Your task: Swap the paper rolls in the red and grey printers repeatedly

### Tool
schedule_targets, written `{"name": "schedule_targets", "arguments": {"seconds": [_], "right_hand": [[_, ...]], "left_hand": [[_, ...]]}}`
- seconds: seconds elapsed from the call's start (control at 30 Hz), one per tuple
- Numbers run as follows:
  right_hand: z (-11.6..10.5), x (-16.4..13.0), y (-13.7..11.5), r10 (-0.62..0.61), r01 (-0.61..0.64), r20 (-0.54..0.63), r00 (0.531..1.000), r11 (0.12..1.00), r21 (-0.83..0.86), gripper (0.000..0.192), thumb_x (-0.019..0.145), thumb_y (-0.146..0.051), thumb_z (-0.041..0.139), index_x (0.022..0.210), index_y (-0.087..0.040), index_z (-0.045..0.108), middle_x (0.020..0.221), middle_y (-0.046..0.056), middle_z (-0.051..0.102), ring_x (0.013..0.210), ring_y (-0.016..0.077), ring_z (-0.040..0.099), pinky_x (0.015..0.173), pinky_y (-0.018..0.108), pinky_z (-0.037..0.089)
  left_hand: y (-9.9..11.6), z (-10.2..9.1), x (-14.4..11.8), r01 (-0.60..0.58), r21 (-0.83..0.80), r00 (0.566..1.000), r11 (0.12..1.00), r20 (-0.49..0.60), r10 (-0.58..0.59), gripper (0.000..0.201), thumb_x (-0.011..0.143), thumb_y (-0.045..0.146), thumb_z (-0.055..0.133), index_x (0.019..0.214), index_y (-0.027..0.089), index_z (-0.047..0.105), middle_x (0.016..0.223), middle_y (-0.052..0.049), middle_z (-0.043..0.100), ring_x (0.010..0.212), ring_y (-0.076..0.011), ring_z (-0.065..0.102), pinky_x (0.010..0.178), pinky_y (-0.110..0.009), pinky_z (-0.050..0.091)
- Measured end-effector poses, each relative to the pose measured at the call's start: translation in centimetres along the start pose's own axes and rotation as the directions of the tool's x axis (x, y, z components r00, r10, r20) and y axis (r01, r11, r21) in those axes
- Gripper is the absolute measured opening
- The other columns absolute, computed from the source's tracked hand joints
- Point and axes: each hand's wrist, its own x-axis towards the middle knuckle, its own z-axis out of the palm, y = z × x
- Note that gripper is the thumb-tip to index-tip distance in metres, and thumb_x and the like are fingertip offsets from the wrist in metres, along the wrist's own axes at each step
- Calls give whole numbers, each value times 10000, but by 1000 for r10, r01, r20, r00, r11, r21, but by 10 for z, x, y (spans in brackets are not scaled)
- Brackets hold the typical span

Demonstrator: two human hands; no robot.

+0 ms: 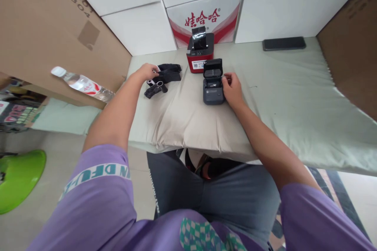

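A small dark grey label printer (212,90) lies on the cloth-covered table (282,98) with its lid raised. My right hand (232,88) rests against its right side, fingers curled on the edge. My left hand (146,73) reaches to the left, its fingers on a pile of black ribbon rolls and wrapping (165,76). A dark roll with a light core (157,85) lies just in front of that hand. Behind the grey printer stands a red printer (199,55) with its black lid up.
A black phone (284,43) lies at the back right of the table. White cartons (203,15) line the back; brown cardboard (44,27) stands on both sides. A plastic water bottle (82,84) lies at the left. A green stool (17,176) is on the floor.
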Motion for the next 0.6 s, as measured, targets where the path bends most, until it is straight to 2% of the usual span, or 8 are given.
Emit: {"name": "schedule_targets", "arguments": {"seconds": [0.07,0.13,0.2,0.27,0.33,0.4,0.53,0.6], "right_hand": [[0,0,1,2,-2,8,1000,1000,6,583,956,-817,574,1133,-267,652,1102,104,729,969,259,689,1004,523,607],[0,0,2,10,-10,13,1000,1000,6,591,961,-817,568,1147,-264,658,1126,113,725,991,266,692,1023,534,603],[0,1,2,14,-14,16,1000,1000,7,596,966,-811,566,1160,-256,662,1149,125,719,1002,272,693,1033,540,599],[0,0,2,11,-11,20,1000,1000,9,596,964,-808,575,1164,-254,661,1150,128,717,986,269,692,1021,531,602],[0,0,1,3,-3,18,1000,1000,6,594,962,-814,575,1159,-259,655,1145,120,720,968,260,688,1006,513,605],[1,-1,0,-4,4,6,1000,1000,-7,605,969,-825,551,1157,-258,649,1144,117,722,963,255,687,1001,505,605],[2,-2,-1,-10,10,4,1000,999,-30,607,992,-818,511,1164,-252,643,1159,123,718,956,250,693,1000,511,607],[2,-2,-1,-8,9,9,1000,999,-36,583,998,-802,519,1166,-257,642,1168,121,717,949,247,694,1000,514,611]], "left_hand": [[1,-1,-3,-41,13,999,999,10,41,51,767,204,757,800,242,748,847,-31,694,911,-226,670,970,-358,521],[2,-4,-9,-75,21,997,997,-29,76,71,793,229,761,860,247,775,931,-44,701,959,-230,661,985,-356,514],[2,-7,-18,-103,4,986,995,-134,103,113,819,265,767,929,251,787,1020,-67,697,1040,-252,651,1007,-367,511],[1,-8,-30,-140,-11,956,990,-262,132,135,866,294,742,990,251,775,1089,-81,697,1097,-265,638,1022,-381,507],[-3,-9,-46,-183,-13,927,983,-336,168,142,929,324,682,1025,250,756,1112,-81,718,1077,-258,636,1012,-392,506],[-7,-8,-62,-243,14,923,970,-305,236,190,969,382,637,1057,259,752,1114,-71,752,1023,-250,642,985,-399,510],[-17,-3,-88,-406,121,907,906,-66,415,335,904,528,709,1129,291,780,1102,-75,788,1086,-311,680,980,-436,517],[-20,1,-96,-433,146,897,889,-30,442,348,867,534,744,1115,292,782,1066,-82,789,1126,-340,692,1008,-462,515]]}}
